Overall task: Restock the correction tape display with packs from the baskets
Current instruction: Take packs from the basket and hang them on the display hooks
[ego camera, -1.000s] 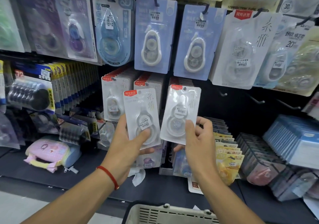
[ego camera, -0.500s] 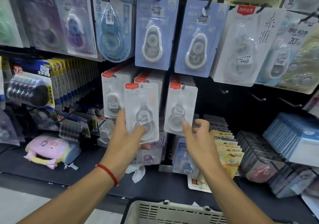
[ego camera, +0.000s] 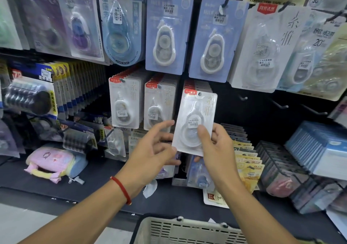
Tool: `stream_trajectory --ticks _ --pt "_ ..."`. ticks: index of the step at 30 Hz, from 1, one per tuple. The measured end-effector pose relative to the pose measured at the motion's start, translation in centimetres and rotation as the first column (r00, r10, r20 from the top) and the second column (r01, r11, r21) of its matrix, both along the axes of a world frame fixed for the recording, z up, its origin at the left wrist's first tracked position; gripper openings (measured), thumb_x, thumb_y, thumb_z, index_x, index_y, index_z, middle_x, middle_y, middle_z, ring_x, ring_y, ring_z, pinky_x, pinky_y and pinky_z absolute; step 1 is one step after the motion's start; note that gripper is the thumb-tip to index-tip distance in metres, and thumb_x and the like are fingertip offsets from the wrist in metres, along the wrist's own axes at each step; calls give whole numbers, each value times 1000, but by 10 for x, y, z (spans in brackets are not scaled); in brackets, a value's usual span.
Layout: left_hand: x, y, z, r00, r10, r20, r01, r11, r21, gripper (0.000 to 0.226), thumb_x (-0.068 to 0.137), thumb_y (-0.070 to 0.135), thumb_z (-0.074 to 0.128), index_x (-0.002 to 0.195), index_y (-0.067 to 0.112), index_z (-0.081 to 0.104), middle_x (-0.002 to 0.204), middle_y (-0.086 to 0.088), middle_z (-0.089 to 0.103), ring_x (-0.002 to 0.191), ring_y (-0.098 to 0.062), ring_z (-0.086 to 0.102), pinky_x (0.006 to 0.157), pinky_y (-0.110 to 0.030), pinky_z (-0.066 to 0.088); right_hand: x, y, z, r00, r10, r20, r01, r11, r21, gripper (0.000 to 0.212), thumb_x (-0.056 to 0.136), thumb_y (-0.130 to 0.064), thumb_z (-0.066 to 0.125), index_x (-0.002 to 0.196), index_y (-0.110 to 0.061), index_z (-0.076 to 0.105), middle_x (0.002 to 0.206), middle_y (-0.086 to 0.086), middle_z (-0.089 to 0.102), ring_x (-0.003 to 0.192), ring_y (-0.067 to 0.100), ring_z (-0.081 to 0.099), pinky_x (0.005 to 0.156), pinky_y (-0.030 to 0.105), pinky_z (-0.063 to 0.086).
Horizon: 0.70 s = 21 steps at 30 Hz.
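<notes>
My right hand (ego camera: 216, 149) grips a white correction tape pack (ego camera: 193, 112) with a red corner tab, thumb on its front. The pack tilts slightly in front of the right-hand hanging row of the same packs (ego camera: 197, 86). Two more rows of these packs hang to the left (ego camera: 124, 103) and in the middle (ego camera: 159, 103). My left hand (ego camera: 152, 155), with a red string at the wrist, holds nothing. Its fingers are spread just left of the held pack and below the middle row. A cream basket (ego camera: 187, 223) sits at the bottom edge; its contents are hidden.
Blue correction tape packs (ego camera: 169, 31) hang above the white rows. Bare pegs (ego camera: 281, 105) stick out to the right. On the dark shelf lie a pink pouch (ego camera: 50, 163), a rack of yellow cards (ego camera: 246, 161) and blue boxes (ego camera: 319, 149).
My left hand has let go of the pack it held and now has its fingers spread. My right hand now grips a pack in front of the right-hand row.
</notes>
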State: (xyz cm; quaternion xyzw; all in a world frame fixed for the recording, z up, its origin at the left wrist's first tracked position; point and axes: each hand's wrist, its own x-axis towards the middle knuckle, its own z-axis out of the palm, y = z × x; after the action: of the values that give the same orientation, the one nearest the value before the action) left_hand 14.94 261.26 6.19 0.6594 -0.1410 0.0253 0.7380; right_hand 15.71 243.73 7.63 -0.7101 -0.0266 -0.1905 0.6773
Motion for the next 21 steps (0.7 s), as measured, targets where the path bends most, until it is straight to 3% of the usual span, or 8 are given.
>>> stream_trajectory --ticks 4,6,9,13,16,18,20,21 --pt "-5 -2 4 1000 -18 26 18 999 30 62 94 -9 69 140 31 59 122 -5 67 88 -19 73 88 -47 64 -1 -4 4 1000 13 -7 -13 1000 15 25 103 -43 63 119 -25 67 99 2 79 62 8 65 45 27 48" --pt "-6 -3 6 1000 -1 28 0 1000 26 63 92 -10 70 141 29 59 127 -11 63 85 -20 72 89 -50 64 -1 -4 6 999 38 -7 -38 998 52 29 103 -42 62 122 -22 67 100 4 79 67 9 67 49 27 49" --pt "-6 -4 9 999 14 33 -14 1000 -14 61 91 -12 71 141 21 60 131 -20 59 86 -27 68 84 -40 64 -1 -4 7 997 71 4 -71 993 95 31 103 -40 62 123 -16 68 101 6 79 72 12 70 53 27 52" --pt "-2 -3 9 1000 -25 16 25 999 -32 61 91 -10 72 145 14 58 132 -19 62 93 -29 68 84 -39 63 3 -6 8 999 46 7 -47 996 70 35 101 -43 65 122 -16 69 99 7 81 66 15 68 58 38 55" --pt "6 -2 5 999 -23 -25 24 997 70 60 95 -11 66 148 16 57 136 -12 65 107 -27 70 99 -45 60 9 -13 5 999 4 -54 -11 993 -121 35 102 -49 61 119 -20 69 101 1 80 80 20 73 78 46 61" --pt "11 1 0 999 26 40 -35 972 231 60 95 -6 66 147 24 58 136 4 67 121 -11 66 106 -33 56 12 -19 -2 989 -61 -132 13 939 -342 43 104 -54 53 134 -23 61 120 2 74 106 21 71 94 45 57" --pt "18 5 -7 976 129 173 -193 882 430 58 95 3 67 146 31 59 138 19 62 128 1 57 111 -23 48 14 -25 -13 972 -195 -133 66 766 -640 60 107 -50 49 157 -19 39 153 6 52 135 23 54 112 44 46" --pt "21 8 -9 950 168 262 -282 821 497 57 95 6 66 146 30 59 141 19 59 132 0 52 115 -19 41 13 -25 -17 972 -230 -41 124 655 -745 63 107 -43 51 161 -16 33 159 8 42 142 25 44 116 43 41"
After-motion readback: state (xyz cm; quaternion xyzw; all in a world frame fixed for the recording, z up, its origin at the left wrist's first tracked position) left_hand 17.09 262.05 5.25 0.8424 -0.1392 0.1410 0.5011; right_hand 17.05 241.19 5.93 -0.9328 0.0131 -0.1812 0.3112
